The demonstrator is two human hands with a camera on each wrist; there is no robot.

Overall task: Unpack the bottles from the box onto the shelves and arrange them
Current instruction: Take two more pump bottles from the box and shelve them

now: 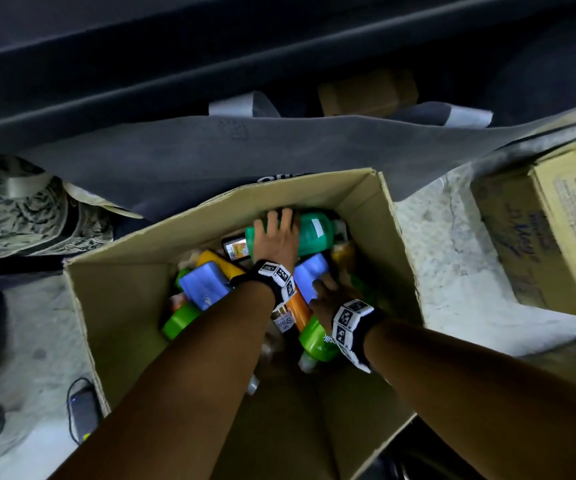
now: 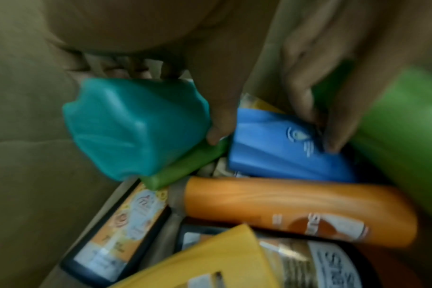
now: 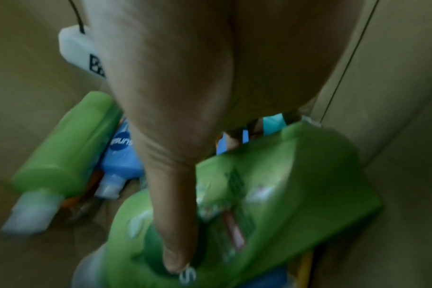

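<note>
Bottles (image 1: 314,233) lie heaped in the box (image 1: 124,306), toward its far right corner. A second box (image 1: 556,230) stands right of it.

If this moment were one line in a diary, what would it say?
stage: picking from box | left hand: grips teal bottle | right hand: on blue bottle, grip unclear | shelved: none visible

I take this for a shop stockroom or storage corner: an open cardboard box (image 1: 134,299) crammed with mixed shampoo bottles (image 1: 317,233) sits on bare concrete floor (image 1: 453,258), a second printed carton (image 1: 556,237) beside it, dark shelving (image 1: 141,74) above.
</note>
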